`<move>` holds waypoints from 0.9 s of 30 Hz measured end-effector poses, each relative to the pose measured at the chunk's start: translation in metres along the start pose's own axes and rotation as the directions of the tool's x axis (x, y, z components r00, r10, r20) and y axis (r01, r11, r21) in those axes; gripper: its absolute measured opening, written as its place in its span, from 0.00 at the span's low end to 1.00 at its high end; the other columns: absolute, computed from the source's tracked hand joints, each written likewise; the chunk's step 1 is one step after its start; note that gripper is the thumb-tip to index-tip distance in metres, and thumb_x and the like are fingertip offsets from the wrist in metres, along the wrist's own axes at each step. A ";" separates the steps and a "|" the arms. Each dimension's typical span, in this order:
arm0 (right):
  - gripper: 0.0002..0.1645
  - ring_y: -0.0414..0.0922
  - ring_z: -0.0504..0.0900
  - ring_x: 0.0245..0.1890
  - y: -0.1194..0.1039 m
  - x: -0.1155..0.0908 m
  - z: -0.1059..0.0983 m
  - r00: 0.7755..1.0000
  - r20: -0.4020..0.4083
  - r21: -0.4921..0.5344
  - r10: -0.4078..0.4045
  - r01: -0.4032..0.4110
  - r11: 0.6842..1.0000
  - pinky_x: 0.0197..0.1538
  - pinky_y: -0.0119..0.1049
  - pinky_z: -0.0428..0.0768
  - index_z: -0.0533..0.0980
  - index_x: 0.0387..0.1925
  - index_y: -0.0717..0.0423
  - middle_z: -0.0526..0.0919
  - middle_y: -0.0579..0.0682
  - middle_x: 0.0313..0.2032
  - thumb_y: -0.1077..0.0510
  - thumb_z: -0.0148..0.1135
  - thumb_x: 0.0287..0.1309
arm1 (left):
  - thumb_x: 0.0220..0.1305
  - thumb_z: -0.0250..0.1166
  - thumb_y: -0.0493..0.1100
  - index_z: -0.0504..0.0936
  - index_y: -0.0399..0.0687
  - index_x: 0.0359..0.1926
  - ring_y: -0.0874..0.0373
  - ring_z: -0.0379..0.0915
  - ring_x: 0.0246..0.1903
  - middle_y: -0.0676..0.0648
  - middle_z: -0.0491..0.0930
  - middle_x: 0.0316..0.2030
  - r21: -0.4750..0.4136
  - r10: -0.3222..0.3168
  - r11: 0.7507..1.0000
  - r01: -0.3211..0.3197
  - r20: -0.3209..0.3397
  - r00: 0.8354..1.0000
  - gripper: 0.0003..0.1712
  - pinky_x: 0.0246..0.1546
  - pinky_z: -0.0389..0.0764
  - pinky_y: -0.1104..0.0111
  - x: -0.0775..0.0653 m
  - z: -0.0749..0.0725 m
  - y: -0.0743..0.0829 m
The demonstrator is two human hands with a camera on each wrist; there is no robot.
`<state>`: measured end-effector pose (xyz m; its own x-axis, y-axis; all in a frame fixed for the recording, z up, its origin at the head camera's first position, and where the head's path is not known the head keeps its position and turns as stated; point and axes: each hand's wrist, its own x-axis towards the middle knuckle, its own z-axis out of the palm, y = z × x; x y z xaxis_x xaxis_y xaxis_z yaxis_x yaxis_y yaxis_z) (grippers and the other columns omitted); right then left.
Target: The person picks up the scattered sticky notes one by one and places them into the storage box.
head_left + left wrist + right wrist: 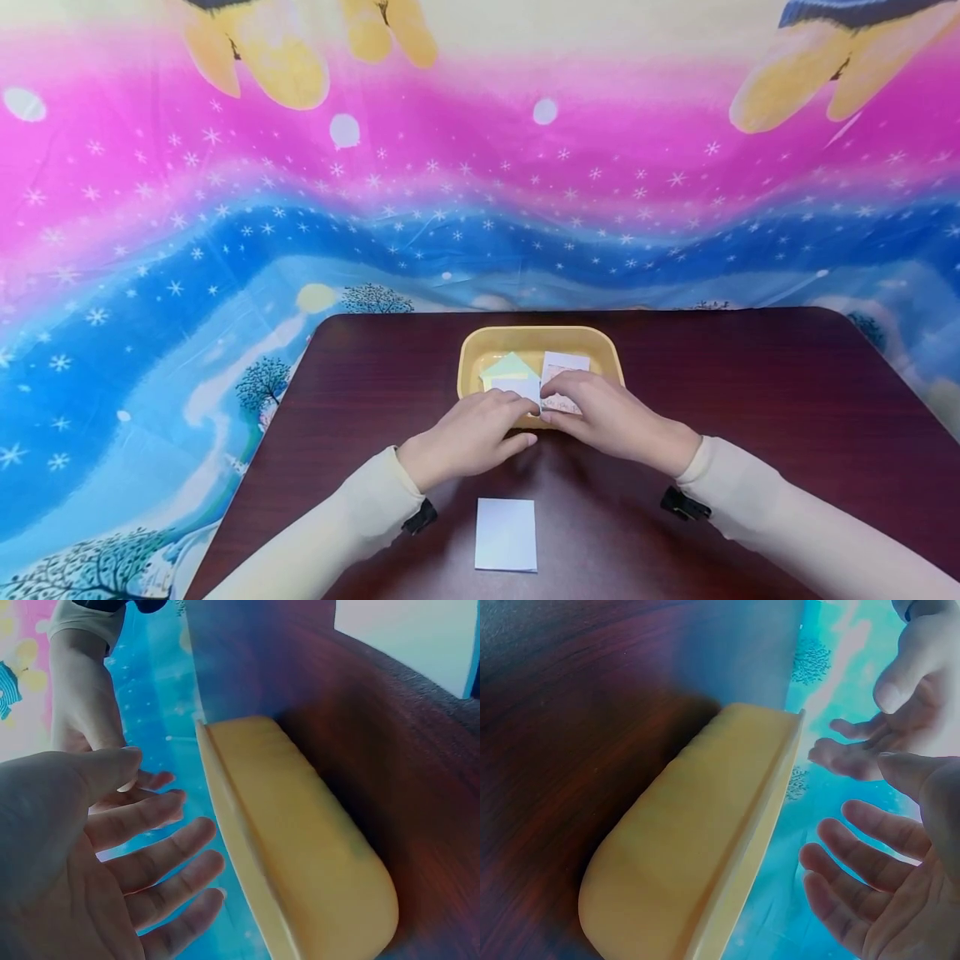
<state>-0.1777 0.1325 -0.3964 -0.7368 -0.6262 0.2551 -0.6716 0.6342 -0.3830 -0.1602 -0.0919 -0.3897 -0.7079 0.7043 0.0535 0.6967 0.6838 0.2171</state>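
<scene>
A yellow plastic tub (540, 332) stands near the table's far edge. Inside it lie a pale green paper (510, 365), a white paper (517, 387) and a white piece with a pinkish printed pattern (564, 403). Over the tub's near rim, my left hand (467, 433) has its fingers loosely bent above the white paper. My right hand (611, 421) hovers opposite, partly covering the printed piece. Both wrist views show relaxed, spread fingers (169, 855) with nothing between them, just above the tub wall (682, 825). A white paper square (506, 535) lies on the table in front of me.
The dark reddish-brown wooden table (360, 383) has rounded far corners. Behind it hangs a pink and blue cloth (480, 175) with snowflakes and trees. Black straps (684, 503) sit at both wrists, below the pale sleeves.
</scene>
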 end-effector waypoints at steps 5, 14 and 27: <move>0.14 0.45 0.85 0.48 -0.001 0.000 0.001 1.000 0.009 0.006 -0.004 0.004 1.000 0.53 0.45 0.82 0.83 0.47 0.53 0.88 0.48 0.45 0.51 0.68 0.64 | 0.72 0.62 0.52 0.80 0.53 0.59 0.59 0.80 0.52 0.54 0.85 0.52 -0.006 0.006 1.000 -0.006 -0.001 1.000 0.19 0.55 0.79 0.64 -0.004 0.003 0.001; 0.17 0.49 0.84 0.56 -0.004 -0.002 0.001 1.000 0.013 -0.026 -0.006 0.007 1.000 0.62 0.50 0.78 0.83 0.47 0.55 0.88 0.47 0.45 0.50 0.69 0.63 | 0.71 0.63 0.52 0.80 0.51 0.59 0.58 0.81 0.51 0.52 0.85 0.52 0.016 0.021 1.000 -0.021 0.015 1.000 0.20 0.53 0.80 0.65 -0.010 0.013 0.004; 0.14 0.44 0.85 0.47 -0.009 -0.004 0.010 0.999 0.035 -0.036 -0.041 0.042 0.998 0.53 0.45 0.81 0.83 0.46 0.56 0.88 0.48 0.43 0.52 0.68 0.63 | 0.71 0.63 0.53 0.81 0.49 0.58 0.60 0.80 0.51 0.53 0.84 0.52 0.046 0.018 0.999 -0.021 0.051 0.999 0.20 0.51 0.81 0.66 -0.018 0.023 0.003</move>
<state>-0.1683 0.1249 -0.4026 -0.7053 -0.6672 0.2394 -0.7046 0.6229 -0.3398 -0.1428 -0.0986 -0.4125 -0.6882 0.7255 0.0076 0.7157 0.6772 0.1709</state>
